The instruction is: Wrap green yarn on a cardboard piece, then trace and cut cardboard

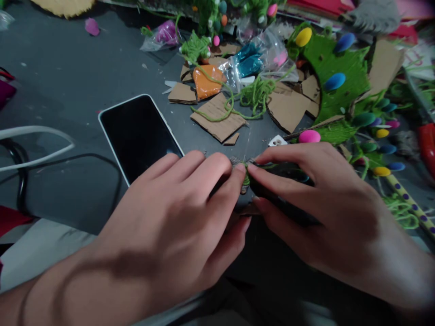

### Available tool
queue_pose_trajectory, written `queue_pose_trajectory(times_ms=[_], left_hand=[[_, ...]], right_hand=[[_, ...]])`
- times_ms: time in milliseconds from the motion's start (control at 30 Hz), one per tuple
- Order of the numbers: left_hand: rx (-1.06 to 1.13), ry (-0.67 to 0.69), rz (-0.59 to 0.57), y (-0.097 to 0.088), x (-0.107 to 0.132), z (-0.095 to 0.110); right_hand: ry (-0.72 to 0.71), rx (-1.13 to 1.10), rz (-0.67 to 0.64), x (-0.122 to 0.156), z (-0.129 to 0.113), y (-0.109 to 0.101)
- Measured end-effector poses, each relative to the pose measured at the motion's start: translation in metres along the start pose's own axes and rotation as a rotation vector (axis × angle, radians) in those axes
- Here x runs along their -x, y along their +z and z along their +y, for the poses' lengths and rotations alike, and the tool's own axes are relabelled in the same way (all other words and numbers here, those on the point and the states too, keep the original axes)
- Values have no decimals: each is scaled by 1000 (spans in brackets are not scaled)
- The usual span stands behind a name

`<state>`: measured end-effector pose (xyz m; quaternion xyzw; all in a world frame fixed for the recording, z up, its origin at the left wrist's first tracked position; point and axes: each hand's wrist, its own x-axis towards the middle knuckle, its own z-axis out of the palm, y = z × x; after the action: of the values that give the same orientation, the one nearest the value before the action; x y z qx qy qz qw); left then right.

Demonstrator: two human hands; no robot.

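Observation:
Between my hands is a small yarn-wrapped piece (pixel 245 180), green with greyish ends and mostly hidden by fingers. My left hand (pixel 183 217) is closed, its fingertips pinching the piece from the left. My right hand (pixel 329 203) meets it from the right, thumb and fingertips drawn together at its top, where a strand of green yarn (pixel 271 166) runs off behind the fingers. A black phone with a white edge (pixel 142 136) lies beyond my left hand. Just past my right fingertips is a small white block with holes (pixel 277 141).
Cardboard scraps (pixel 219 118), a heap of green yarn (pixel 258 95), an orange packet (pixel 208 81) and a teal packet (pixel 249 59) lie ahead. At the right stands a green cardboard ring (pixel 345 68) with coloured oval pieces. A white cable (pixel 37 129) loops at the left.

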<state>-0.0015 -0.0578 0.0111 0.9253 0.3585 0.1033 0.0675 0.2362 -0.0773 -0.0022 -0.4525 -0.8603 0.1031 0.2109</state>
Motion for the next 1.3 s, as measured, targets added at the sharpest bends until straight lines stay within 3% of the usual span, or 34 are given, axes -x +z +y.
queue_pose_trajectory(times_ms=[467, 1000, 1300], left_hand=[[-87, 4, 2, 1, -1, 0], [41, 7, 32, -6, 0, -7], [-10, 28, 14, -5, 1, -11]], right_hand=[[-66, 30, 24, 2, 2, -1], [-72, 67, -7, 3, 4, -1], [-121, 77, 26, 2, 2, -3]])
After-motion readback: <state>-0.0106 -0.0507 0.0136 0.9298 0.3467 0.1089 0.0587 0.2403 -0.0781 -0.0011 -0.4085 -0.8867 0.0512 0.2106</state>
